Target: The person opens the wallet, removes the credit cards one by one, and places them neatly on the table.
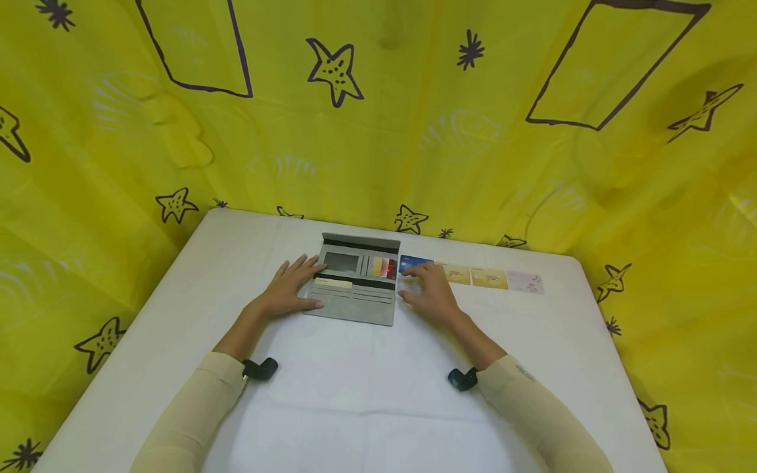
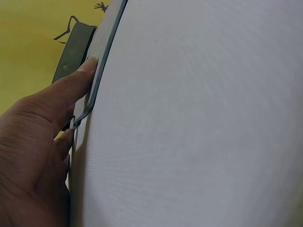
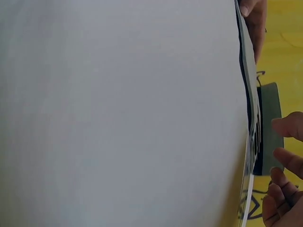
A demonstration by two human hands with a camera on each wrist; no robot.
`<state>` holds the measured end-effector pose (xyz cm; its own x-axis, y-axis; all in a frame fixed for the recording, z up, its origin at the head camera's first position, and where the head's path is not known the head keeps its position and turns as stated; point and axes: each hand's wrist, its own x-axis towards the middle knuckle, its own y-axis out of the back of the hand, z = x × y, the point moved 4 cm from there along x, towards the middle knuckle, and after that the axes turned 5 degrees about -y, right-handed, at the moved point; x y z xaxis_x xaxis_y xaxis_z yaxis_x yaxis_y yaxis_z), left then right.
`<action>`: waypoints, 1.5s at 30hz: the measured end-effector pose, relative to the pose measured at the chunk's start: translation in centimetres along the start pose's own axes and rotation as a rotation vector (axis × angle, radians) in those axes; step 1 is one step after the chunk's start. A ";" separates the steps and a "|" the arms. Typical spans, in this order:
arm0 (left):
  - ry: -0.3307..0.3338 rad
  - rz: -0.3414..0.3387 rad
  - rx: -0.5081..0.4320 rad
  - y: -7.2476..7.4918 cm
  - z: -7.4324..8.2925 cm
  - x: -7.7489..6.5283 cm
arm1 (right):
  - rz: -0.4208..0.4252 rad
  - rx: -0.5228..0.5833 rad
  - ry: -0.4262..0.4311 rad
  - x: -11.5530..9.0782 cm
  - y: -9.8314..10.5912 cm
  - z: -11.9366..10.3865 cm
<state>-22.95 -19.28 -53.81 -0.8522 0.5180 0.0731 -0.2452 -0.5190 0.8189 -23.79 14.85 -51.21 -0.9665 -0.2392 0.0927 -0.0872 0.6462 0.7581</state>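
Open grey wallet lying flat mid-desk, flap propped toward the yellow backdrop, a few cards already tucked upright in its slots. Left hand spread flat along the wallet's left edge, fingers straight, thumb at the near corner, seemingly pinning it so it cannot slide. Right hand just beside the wallet's right edge, fingers relaxed and extended onto the blue card, touching rather than pinching it. Blue card first in a row with two tan cards and a pale pink one, laid side by side for easy reach. Hands apart, one each side of the wallet.
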 end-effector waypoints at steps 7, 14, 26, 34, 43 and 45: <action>0.009 -0.002 0.003 -0.1 0.0 0.0 | -0.054 -0.014 0.039 0.4 -1.8 -1.8; 0.008 0.002 0.002 -0.1 0.0 0.0 | -0.090 -0.027 0.092 0.7 -3.4 -3.7; 0.009 -0.015 0.004 -0.1 0.3 0.0 | -0.112 -0.022 0.152 1.3 -5.6 -6.1; 0.014 -0.015 0.002 0.0 0.4 0.0 | -0.098 -0.042 0.163 1.6 -6.1 -6.6; 0.010 -0.012 0.004 0.1 0.4 -0.1 | -0.111 -0.058 0.147 2.2 -6.8 -7.2; 0.007 -0.013 0.006 0.1 0.3 0.0 | -0.115 -0.068 0.138 2.3 -6.9 -7.3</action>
<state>-22.76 -19.10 -53.57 -0.8522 0.5199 0.0586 -0.2533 -0.5081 0.8232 -23.64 4.53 -51.54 -0.9086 -0.4086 0.0866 -0.1746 0.5598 0.8101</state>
